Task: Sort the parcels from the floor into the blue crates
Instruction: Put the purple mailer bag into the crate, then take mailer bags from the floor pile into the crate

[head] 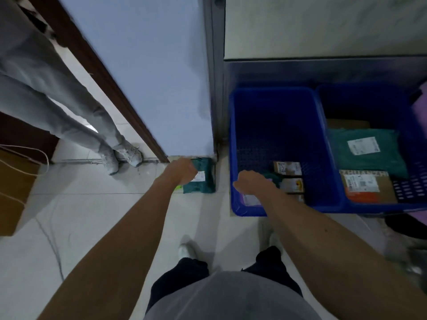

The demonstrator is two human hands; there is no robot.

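A dark green parcel (204,181) with a white label stands on the tiled floor against the foot of the wall. My left hand (182,170) grips its upper left edge. My right hand (253,183) reaches inside the left blue crate (233,135), fingers curled round a small dark green parcel (275,177). Under that wrist lies a pale parcel (250,200). Two small brown boxes (287,168) lie further in. The right blue crate (369,206) holds a green mailer (365,153) and a brown and orange box (367,187).
Another person in grey trousers and white shoes (122,157) stands at the left by a dark door frame (111,84). A cardboard box (13,192) sits at the far left. A pale wall column (150,77) rises ahead. My own feet (187,249) are on the tiles below.
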